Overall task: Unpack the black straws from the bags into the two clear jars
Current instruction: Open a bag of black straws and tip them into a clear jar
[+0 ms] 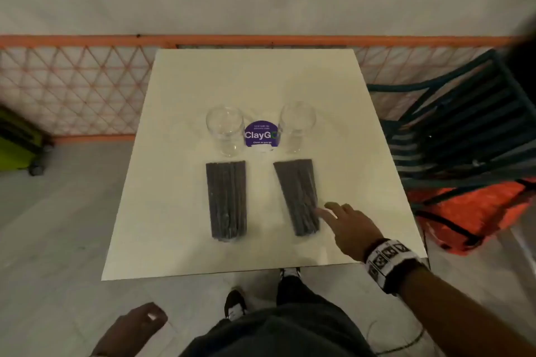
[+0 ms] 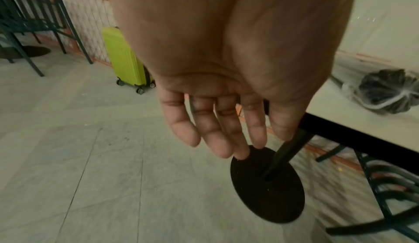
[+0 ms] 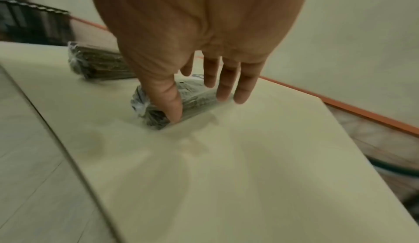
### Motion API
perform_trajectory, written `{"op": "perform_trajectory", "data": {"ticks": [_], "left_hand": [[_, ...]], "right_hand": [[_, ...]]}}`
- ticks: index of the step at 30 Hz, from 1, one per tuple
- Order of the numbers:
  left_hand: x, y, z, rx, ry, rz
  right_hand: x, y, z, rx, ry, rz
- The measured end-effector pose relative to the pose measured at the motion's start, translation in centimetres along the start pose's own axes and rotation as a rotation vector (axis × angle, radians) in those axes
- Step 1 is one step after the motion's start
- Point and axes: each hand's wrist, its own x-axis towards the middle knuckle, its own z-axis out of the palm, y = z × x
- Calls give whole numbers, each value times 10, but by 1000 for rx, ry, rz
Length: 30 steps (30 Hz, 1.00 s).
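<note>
Two clear jars stand empty on the white table (image 1: 179, 211), the left jar (image 1: 225, 130) and the right jar (image 1: 297, 126). In front of each lies a clear bag of black straws: the left bag (image 1: 226, 200) and the right bag (image 1: 297, 197). My right hand (image 1: 326, 208) reaches over the right bag's near end with fingers spread and straight. In the right wrist view my right hand (image 3: 204, 101) has its thumb (image 3: 173, 110) touching the right bag (image 3: 154, 117), with the left bag (image 3: 99, 64) beyond. My left hand (image 1: 139, 324) hangs below the table's front edge, relaxed and holding nothing (image 2: 244, 135).
A purple round ClayGo sticker (image 1: 261, 134) sits between the jars. A dark slatted chair (image 1: 464, 124) and an orange bag (image 1: 478, 211) stand right of the table. A lime suitcase (image 1: 17, 148) is at the left by the orange mesh fence (image 1: 87, 81). The table has a black round base (image 2: 267, 193).
</note>
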Motion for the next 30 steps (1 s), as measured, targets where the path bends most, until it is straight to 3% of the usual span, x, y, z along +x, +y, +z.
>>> {"op": "perform_trajectory", "data": {"ticks": [3,7,10,15,20,26,30], "left_hand": [[5,51,-4,-57,71,27],[-8,117,-11,-83,161,24],[-14,172,-21,-43,202,87],[-21,246,-31,36,276,247],[-12,299,-37,92,321,437],[9,361,-53,-44,306,542],[15,386,-56,-94,302,596]], "right_hand": [[38,8,0,-166,108,-221],[67,13,3,-355,71,-520],[78,17,-3,-437,11,-616],[98,21,-5,-364,4,-751],[108,29,-36,135,84,-667],[90,46,-81,899,76,-358],[78,50,-81,1060,71,-175]]}}
